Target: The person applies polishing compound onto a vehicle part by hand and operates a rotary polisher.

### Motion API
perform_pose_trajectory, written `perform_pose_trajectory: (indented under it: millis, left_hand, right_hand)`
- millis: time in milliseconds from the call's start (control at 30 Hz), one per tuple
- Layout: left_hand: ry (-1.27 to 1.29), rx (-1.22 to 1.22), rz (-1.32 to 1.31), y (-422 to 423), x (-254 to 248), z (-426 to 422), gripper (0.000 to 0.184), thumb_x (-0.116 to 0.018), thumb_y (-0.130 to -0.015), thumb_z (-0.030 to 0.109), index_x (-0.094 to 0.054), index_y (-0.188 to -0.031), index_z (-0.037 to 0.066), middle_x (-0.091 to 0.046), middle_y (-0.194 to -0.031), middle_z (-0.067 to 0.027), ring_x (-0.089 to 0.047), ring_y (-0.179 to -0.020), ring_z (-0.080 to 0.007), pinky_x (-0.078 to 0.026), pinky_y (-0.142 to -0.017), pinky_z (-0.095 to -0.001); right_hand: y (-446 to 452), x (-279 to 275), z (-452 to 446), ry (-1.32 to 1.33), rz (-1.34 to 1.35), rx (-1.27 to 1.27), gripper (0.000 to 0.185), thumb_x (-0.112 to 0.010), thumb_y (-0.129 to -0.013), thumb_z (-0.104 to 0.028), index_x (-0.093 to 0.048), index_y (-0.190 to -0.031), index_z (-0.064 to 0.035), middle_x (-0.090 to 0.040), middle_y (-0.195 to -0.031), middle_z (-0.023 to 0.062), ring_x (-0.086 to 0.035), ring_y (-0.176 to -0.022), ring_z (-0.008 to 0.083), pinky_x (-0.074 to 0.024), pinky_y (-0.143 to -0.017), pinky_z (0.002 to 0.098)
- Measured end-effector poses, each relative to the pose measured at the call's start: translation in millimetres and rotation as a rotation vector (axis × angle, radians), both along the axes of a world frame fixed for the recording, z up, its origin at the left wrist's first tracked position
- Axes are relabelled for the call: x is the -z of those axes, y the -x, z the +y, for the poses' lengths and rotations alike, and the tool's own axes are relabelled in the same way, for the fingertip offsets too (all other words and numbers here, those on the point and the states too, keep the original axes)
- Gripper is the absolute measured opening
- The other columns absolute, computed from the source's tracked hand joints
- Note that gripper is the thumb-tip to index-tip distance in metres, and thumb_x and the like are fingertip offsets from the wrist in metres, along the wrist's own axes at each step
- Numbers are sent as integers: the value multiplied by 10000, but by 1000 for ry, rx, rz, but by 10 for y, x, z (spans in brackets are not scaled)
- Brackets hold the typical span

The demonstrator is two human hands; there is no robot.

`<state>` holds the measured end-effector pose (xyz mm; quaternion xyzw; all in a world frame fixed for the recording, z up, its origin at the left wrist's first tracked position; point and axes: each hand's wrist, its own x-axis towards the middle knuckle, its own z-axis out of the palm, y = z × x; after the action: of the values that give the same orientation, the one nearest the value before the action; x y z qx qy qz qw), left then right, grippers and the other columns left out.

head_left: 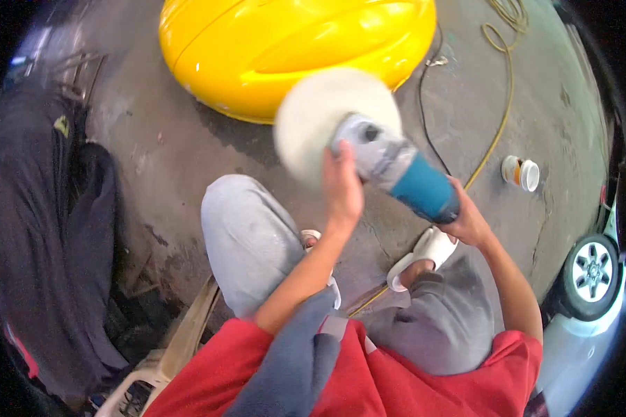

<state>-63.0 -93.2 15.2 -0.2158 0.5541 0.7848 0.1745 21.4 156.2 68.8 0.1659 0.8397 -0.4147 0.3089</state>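
Observation:
A teal and grey power polisher [403,170] with a large round white pad [309,118] is held over the floor. My left hand [343,184] is closed around the metal head end, close to the pad. The rear end of the body rests in my right hand [464,217], its fingers wrapped round it. Beyond the pad lies a glossy yellow curved panel [292,48]; the pad overlaps its lower edge in the view, and whether they touch I cannot tell.
A dark cable [424,115] and a yellow hose [511,83] run over the floor. An open white tub [520,173] lies at right, near a car wheel [591,267]. Dark cloth [42,229] hangs at left, beside a plastic chair [188,333].

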Motion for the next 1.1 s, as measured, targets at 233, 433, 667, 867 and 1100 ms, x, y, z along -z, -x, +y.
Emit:
perform_pose_trajectory:
  millis: [233,433,667,867,1100]
  left_hand:
    - [174,-261,-44,115,-197,-790,644,-342,-1003,544,-396,-1417,54,-480,-1407,-96,-490,-1266,-222,-399,-1050,-380]
    - [248,-294,-52,-6,-245,-762,645,-351,-1002,551,-418,-1402,49,-518,-1360,-68,-499,-1242,-207,-384,-1044,-351]
    - [361,65,-73,82,-351,321,540,-398,-1020,431,-400,-1393,40,-537,-1299,-121,-566,-1162,-209,-479,-961,-370]
    - [190,239,128,652,-287,1477,341,-561,-979,326,-528,-1079,2,-643,-948,-60,-596,-825,-108,-484,-693,-264]
    - [267,139,-10,475,-476,1344,350,-550,-983,298,-513,-1142,-12,-618,-1012,-68,-568,-867,-110,-479,-738,-281]
  right_hand:
    - [317,488,-713,80,366,-291,856,-712,-645,-64,-314,-1397,-159,-653,-991,234,-643,-900,434,-491,-817,486]
    - [241,635,-726,162,224,-264,850,-696,-638,-112,-309,-1390,-193,-659,-814,225,-632,-779,453,-495,-681,522]
    - [-122,280,214,171,173,71,809,-722,-587,-94,-436,-1342,-132,-656,-1019,234,-645,-947,413,-512,-830,438]
    - [-112,346,1107,86,171,261,888,-739,-507,-52,-428,-1336,2,-604,-1181,171,-574,-1146,282,-416,-1001,350]
    - [-143,312,1112,74,151,178,903,-736,-483,-44,-431,-1331,2,-604,-1197,194,-569,-1172,323,-417,-1008,374]
